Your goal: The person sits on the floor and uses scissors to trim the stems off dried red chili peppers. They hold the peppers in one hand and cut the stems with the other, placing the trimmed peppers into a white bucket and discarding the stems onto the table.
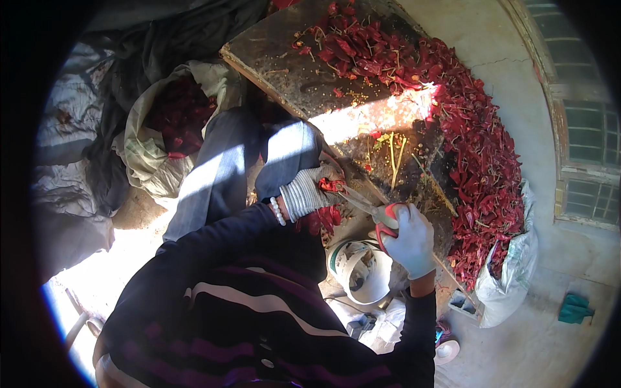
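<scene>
In a striped knit glove, my left hand (313,190) holds a dried red chili pepper (332,185) above my knee. My right hand (410,237), in a pale glove, grips red-handled scissors (376,212), whose blades point left and reach the pepper; whether they touch it is hard to tell. More dried red peppers (327,219) show just below my left hand. A long heap of dried red chili peppers (473,140) curves along the far side of a dark wooden board (271,63), with loose stems (397,160) and seeds scattered on the board.
An open woven sack (140,155) of peppers stands left of my legs. A white bucket (339,264) is below my right hand. At the heap's lower end lies a white sack (504,291). A green cloth (575,308) lies on the floor near a windowed wall (558,131).
</scene>
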